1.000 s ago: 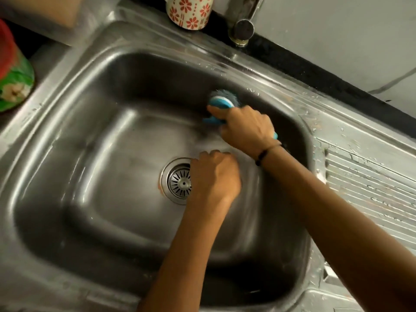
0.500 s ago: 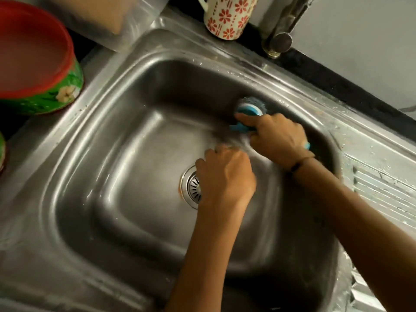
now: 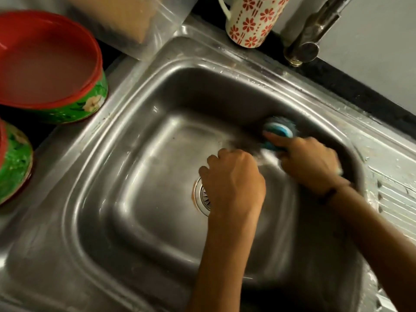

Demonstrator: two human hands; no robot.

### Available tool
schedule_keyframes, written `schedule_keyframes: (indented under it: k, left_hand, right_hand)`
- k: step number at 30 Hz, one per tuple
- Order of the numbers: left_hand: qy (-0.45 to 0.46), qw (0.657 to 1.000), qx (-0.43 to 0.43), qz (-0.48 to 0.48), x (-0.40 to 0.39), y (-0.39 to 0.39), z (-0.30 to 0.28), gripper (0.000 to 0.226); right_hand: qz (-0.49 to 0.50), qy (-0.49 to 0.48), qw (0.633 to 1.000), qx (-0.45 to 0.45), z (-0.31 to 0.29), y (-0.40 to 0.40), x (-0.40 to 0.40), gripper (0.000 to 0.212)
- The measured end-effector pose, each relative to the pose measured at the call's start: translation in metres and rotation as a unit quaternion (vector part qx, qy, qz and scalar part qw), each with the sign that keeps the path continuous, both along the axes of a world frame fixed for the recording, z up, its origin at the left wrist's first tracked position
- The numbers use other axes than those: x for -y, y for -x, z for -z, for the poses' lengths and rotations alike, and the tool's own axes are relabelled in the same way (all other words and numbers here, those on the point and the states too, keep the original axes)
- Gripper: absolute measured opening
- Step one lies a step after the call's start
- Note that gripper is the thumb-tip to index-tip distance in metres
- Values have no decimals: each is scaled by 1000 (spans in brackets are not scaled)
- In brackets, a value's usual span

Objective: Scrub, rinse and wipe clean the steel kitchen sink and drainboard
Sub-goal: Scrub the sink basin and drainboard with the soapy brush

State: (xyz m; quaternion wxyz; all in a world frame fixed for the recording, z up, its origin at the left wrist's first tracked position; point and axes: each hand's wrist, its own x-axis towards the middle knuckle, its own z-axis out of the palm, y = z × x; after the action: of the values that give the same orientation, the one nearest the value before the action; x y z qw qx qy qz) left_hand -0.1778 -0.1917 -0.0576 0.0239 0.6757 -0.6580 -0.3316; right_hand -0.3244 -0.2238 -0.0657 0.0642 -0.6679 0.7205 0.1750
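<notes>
The steel sink [image 3: 126, 167] fills the view, its drain [image 3: 201, 195] partly hidden under my left hand. My right hand [image 3: 308, 163] grips a blue and white scrubbing brush [image 3: 279, 130] and holds its bristles against the far wall of the basin, forefinger stretched along the top. My left hand [image 3: 233, 183] is curled into a fist and rests on the basin floor beside the drain; nothing shows in it. The ribbed drainboard [image 3: 396, 199] lies to the right, wet with droplets.
A tap spout [image 3: 304, 50] hangs over the far rim. A white mug with red flowers [image 3: 252, 21] stands behind the sink. Two red and green bowls [image 3: 51, 68] sit on the left counter, with a clear plastic container [image 3: 135, 23] behind them.
The view has shifted so the sink sits further right and the bowls have come into sight. My right hand with the brush has kept moving along the far basin wall; my left fist stays by the drain.
</notes>
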Motion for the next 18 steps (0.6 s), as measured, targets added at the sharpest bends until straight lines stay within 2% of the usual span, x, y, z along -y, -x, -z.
schedule_keyframes:
  k: [3, 6, 8, 11, 14, 16, 18]
  left_hand:
    - [17, 999, 12, -37, 2, -5, 2, 30]
    - [35, 993, 29, -105, 8, -17, -1, 31]
    - [33, 990, 24, -133, 10, -22, -5, 32]
    - [21, 992, 5, -121, 11, -20, -8, 32]
    - [-4, 996, -9, -93, 8, -14, -7, 30]
    - [-9, 996, -9, -87, 7, -14, -6, 30]
    - [-9, 996, -2, -88, 7, -16, -5, 30]
  right_hand:
    - [-121, 59, 990, 45, 25, -67, 45, 52]
    - [-192, 52, 976, 93, 38, -99, 64, 52]
    - [-168, 42, 981, 83, 42, -70, 53, 52]
    - [-38, 4, 999, 28, 28, 2, 11, 53]
    - [66, -51, 996, -27, 13, 31, -21, 55]
    - [61, -44, 997, -30, 23, 19, -16, 54]
    - [8, -20, 1000, 3, 42, -8, 7, 50]
